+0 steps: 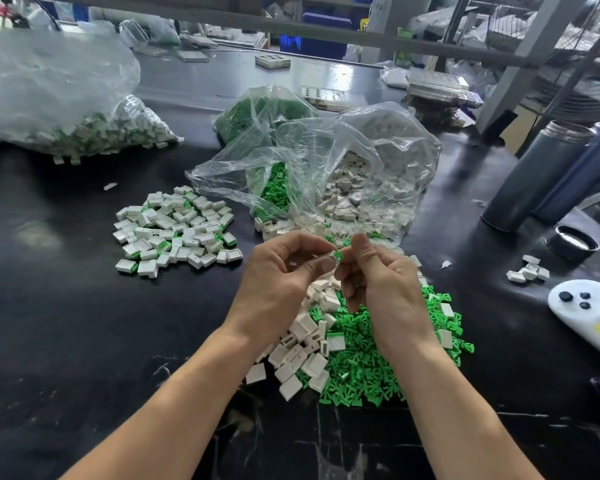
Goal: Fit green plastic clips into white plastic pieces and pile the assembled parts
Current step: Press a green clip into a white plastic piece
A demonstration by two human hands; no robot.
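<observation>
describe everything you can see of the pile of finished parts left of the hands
The pile of assembled parts is a loose, low heap of small white rectangular plastic pieces, many showing a green clip at one edge. They lie jumbled at all angles, some flat, some tipped, directly on the dark table. The heap sits apart from both hands, and nothing grips it. The clear bag lies just to its right.

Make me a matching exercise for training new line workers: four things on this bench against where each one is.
Things:
1. pile of assembled parts
2. loose green clips
3. grey bottle
4. green clip

Places:
A. pinched between left hand and right hand
B. left of the hands
C. under the right wrist
D. standing at the right

Pairs: 1-B, 2-C, 3-D, 4-A
</observation>
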